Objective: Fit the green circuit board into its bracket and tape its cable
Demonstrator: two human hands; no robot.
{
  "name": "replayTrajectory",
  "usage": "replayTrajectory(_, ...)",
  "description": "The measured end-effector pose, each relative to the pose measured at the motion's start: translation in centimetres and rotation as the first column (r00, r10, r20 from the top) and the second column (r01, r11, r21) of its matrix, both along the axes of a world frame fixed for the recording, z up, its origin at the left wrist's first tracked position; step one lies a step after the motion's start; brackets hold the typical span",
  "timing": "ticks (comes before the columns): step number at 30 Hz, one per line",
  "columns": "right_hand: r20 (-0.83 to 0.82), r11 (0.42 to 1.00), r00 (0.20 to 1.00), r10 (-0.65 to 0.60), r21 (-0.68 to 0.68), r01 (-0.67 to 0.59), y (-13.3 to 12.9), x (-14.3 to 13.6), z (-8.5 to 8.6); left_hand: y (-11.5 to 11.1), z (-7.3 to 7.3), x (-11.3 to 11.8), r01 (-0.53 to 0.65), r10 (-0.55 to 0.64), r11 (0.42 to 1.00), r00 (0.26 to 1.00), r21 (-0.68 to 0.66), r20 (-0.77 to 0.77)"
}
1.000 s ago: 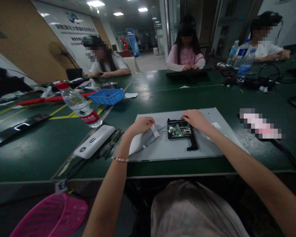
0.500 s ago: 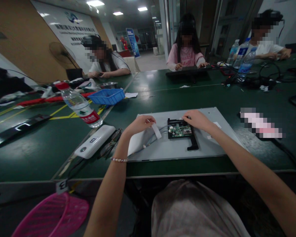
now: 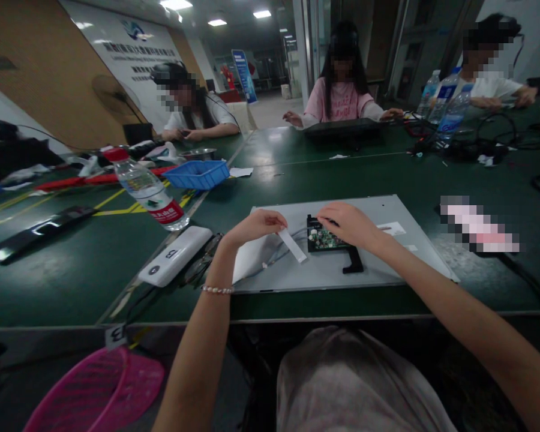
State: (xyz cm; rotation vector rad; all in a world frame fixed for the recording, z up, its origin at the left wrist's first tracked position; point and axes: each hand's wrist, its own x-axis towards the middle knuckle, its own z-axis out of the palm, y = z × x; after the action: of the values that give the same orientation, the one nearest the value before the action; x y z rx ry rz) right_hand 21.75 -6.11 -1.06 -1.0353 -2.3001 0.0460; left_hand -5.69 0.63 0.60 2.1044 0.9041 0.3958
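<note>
My left hand (image 3: 261, 228) pinches one end of a flat white strip (image 3: 294, 247) between thumb and fingers, and the strip slants down toward the right over the grey panel (image 3: 400, 267). On that panel sits a green circuit board (image 3: 324, 239) in a black frame (image 3: 353, 263). Over the board's upper edge, my right hand (image 3: 348, 223) has its fingers bent and close together; whatever they may hold is hidden. Thin grey cables (image 3: 276, 257) run from the board's left side past a white sheet-like piece (image 3: 251, 259) beneath my left hand.
Left of the panel are a white power bank (image 3: 176, 257), eyeglasses (image 3: 202, 261), a water bottle (image 3: 155, 198) and a blue basket (image 3: 197, 175). A phone (image 3: 479, 228) lies right. A pink basket (image 3: 94, 390) is below the table edge. Several people sit across the table.
My right hand has moved left across the board, covering more of it. The white strip now shows more of its length, reaching farther down and right. My left hand has barely shifted.
</note>
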Motion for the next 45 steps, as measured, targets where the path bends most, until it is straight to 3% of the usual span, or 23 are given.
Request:
replayTrajectory(6, 0.133, 0.946, 0.942, 0.308, 0.063, -0.318, -2.4, -3.0, 0.2, -0.1, 0.4, -0.2, 0.019, -0.019, 1.0, 0.999, -0.007, -0.037)
replayTrajectory(12, 0.232, 0.874, 0.866, 0.443, 0.101, -0.475, -3.9, -4.8, -0.5, -0.9, 1.5, -0.6, 0.057, -0.058, 0.998, 0.998, -0.022, -0.013)
replayTrajectory(19, 0.276, 0.858, 0.845, 0.458, 0.111, -0.502, -4.6, -5.6, -1.0, -1.0, 1.1, -0.8, 0.167, -0.177, 0.981, 0.978, -0.098, -0.109)
replayTrajectory(27, 0.294, 0.883, 0.856, 0.425, 0.075, -0.463, -4.4, -5.6, -1.4, -0.5, 0.5, -0.8, -0.009, 0.006, 0.999, 0.996, -0.042, -0.087)
replayTrajectory(32, 0.308, 0.895, 0.859, 0.409, 0.05, -0.443, -4.1, -5.5, -1.5, 0.1, 0.0, -1.1, -0.02, 0.012, 0.999, 0.986, -0.046, -0.164)
replayTrajectory(36, 0.305, 0.893, 0.858, 0.413, 0.048, -0.447, -4.1, -5.5, -1.6, 0.0, 0.5, -1.3, -0.03, 0.034, 0.999, 0.982, 0.021, -0.184)
replayTrajectory(40, 0.311, 0.89, 0.855, 0.414, 0.06, -0.453, -4.1, -5.5, -1.8, -0.9, 1.4, -0.9, -0.067, 0.079, 0.987, 0.994, 0.145, -0.08)
replayTrajectory(42, 0.316, 0.892, 0.856, 0.408, 0.063, -0.448, -4.1, -5.6, -1.9, -1.4, 1.7, -0.5, -0.042, 0.043, 0.99, 0.999, 0.133, -0.005)
replayTrajectory(45, 0.32, 0.895, 0.858, 0.401, 0.06, -0.441, -4.0, -5.6, -2.0, -1.8, 1.7, 0.2, 0.104, -0.104, 0.993, 0.995, 0.052, 0.007)
